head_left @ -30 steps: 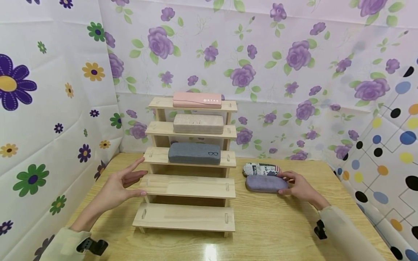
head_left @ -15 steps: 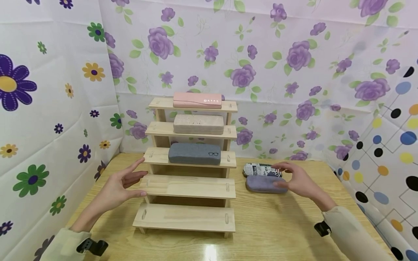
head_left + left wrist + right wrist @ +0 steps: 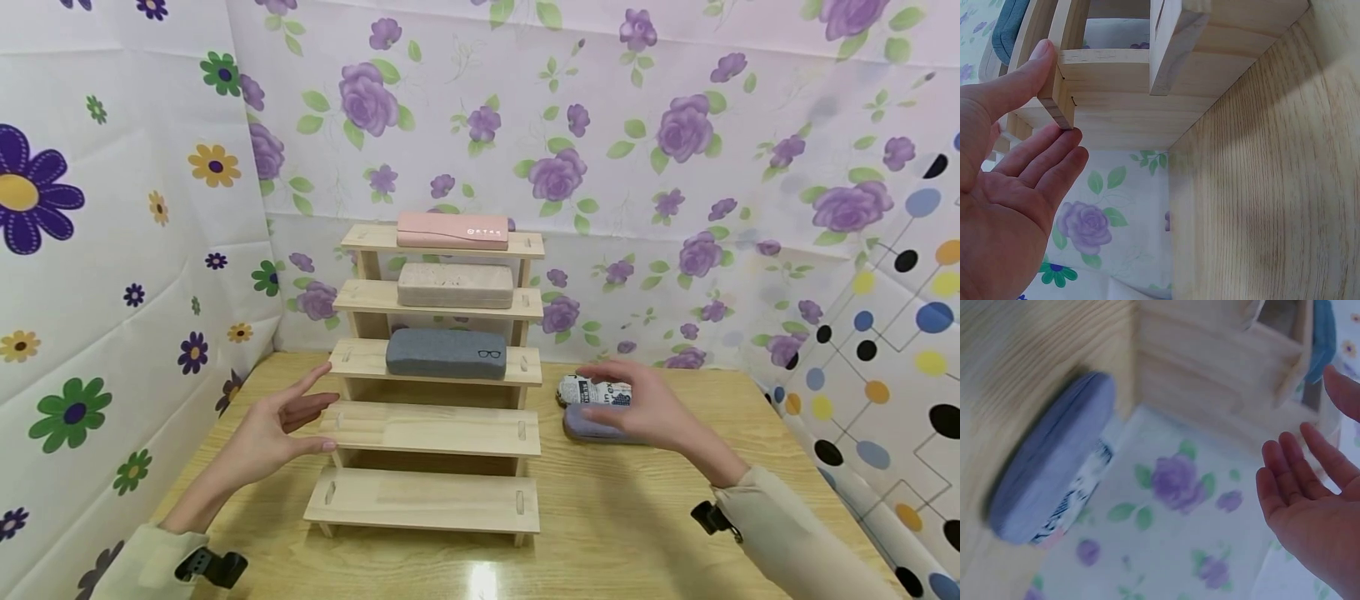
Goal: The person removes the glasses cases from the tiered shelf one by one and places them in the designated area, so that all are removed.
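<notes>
A stepped wooden display rack [image 3: 435, 500] stands on the table, glasses cases on its upper three shelves: pink [image 3: 452, 231] on top, beige [image 3: 455, 286] below, then a blue-grey case [image 3: 446, 353] bearing a glasses drawing. My left hand [image 3: 266, 433] holds the left end of the second-lowest shelf, its thumb [image 3: 1035, 65] and fingers on opposite edges. My right hand [image 3: 648, 408], fingers spread and holding nothing, hovers in front of two more glasses cases. One is purple [image 3: 1054, 462], partly hidden in the head view; behind it lies a newspaper-print case [image 3: 573, 389].
The wood-grain table [image 3: 600, 525] extends in front of the rack and to its right. Flowered cloth [image 3: 480, 150] hangs behind, daisy-printed cloth [image 3: 135, 350] on the left and dotted cloth [image 3: 892, 375] on the right. The two lower shelves hold no cases.
My right hand has released the purple case's right end and moved left toward the rack, without either case. The left hand and rack stay where they were.
</notes>
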### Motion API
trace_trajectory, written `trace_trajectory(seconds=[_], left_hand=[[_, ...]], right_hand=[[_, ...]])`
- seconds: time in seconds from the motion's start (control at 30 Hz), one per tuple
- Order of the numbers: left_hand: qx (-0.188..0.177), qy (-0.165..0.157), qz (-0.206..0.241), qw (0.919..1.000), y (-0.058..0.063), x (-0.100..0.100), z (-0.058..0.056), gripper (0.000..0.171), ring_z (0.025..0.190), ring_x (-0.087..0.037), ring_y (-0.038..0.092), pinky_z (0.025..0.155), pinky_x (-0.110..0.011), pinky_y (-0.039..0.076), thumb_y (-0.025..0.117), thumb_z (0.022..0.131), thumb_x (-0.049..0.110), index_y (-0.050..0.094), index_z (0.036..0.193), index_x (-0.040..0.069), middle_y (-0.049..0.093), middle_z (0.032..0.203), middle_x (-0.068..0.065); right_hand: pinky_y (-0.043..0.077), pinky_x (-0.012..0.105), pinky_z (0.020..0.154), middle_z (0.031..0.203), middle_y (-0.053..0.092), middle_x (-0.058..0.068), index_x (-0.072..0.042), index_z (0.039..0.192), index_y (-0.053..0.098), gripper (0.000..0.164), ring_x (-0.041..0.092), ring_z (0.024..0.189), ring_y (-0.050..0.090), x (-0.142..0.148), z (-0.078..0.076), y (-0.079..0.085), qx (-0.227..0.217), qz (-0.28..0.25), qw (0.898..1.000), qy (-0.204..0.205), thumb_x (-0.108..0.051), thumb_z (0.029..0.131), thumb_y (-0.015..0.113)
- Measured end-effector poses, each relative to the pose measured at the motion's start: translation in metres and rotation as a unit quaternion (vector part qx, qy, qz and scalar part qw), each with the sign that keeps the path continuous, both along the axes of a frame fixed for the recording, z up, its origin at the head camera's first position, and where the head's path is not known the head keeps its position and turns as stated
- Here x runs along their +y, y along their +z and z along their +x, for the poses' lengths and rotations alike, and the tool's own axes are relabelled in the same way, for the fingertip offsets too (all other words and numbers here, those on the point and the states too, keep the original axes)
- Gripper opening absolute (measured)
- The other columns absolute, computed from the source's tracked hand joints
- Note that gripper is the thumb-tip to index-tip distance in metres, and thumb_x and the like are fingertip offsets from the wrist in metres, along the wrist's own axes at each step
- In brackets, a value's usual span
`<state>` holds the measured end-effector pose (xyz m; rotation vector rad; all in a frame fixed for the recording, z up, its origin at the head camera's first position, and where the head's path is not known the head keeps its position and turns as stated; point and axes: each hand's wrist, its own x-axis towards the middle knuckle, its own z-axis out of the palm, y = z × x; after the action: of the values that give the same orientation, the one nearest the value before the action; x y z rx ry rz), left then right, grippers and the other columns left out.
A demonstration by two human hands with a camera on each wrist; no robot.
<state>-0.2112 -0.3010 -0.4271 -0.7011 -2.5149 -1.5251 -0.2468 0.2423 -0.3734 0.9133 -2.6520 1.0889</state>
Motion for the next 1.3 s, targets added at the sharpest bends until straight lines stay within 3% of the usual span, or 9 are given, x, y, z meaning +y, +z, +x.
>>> trace_trajectory(seconds=[0.3, 0.6, 0.87, 1.3], left_hand=[[-0.002, 0.002, -0.004, 1.0, 0.0, 0.0, 0.001, 0.105, 0.13, -0.041, 0.059, 0.104, -0.029, 0.053, 0.091, 0.082, 0.007, 0.032, 0.168, 0.022, 0.063, 0.141, -0.023], [-0.005, 0.002, -0.005, 1.0, 0.0, 0.001, 0.001, 0.105, 0.131, -0.038, 0.059, 0.104, -0.03, 0.053, 0.091, 0.082, 0.009, 0.033, 0.168, 0.024, 0.063, 0.142, -0.022], [-0.003, 0.0, -0.004, 1.0, 0.0, 0.0, 0.0, 0.104, 0.13, -0.039, 0.059, 0.104, -0.028, 0.053, 0.091, 0.082, 0.008, 0.033, 0.168, 0.023, 0.063, 0.141, -0.022], [-0.002, 0.0, -0.003, 1.0, 0.001, 0.001, 0.001, 0.104, 0.13, -0.038, 0.059, 0.103, -0.027, 0.053, 0.091, 0.082, 0.007, 0.033, 0.168, 0.021, 0.063, 0.141, -0.023]], right_hand=[[0.054, 0.055, 0.104, 0.134, 0.069, 0.003, -0.011, 0.138, 0.068, 0.058, 0.027, 0.119, 0.065, -0.038, 0.006, 0.016, -0.001, -0.014, 1.0, 0.01, -0.022, 0.086, 0.091], [0.053, 0.056, 0.104, 0.139, 0.065, 0.005, -0.01, 0.145, 0.064, 0.065, 0.03, 0.124, 0.062, -0.061, 0.007, 0.022, -0.01, -0.03, 0.999, -0.006, -0.026, 0.087, 0.09], [0.05, 0.055, 0.107, 0.144, 0.063, 0.005, -0.013, 0.146, 0.063, 0.066, 0.028, 0.125, 0.06, -0.079, 0.0, 0.022, 0.012, -0.031, 0.999, -0.008, -0.025, 0.087, 0.09], [0.049, 0.049, 0.11, 0.137, 0.065, 0.006, -0.014, 0.148, 0.06, 0.069, 0.029, 0.125, 0.06, -0.102, -0.019, 0.02, -0.013, -0.022, 0.999, -0.02, -0.031, 0.088, 0.089]])
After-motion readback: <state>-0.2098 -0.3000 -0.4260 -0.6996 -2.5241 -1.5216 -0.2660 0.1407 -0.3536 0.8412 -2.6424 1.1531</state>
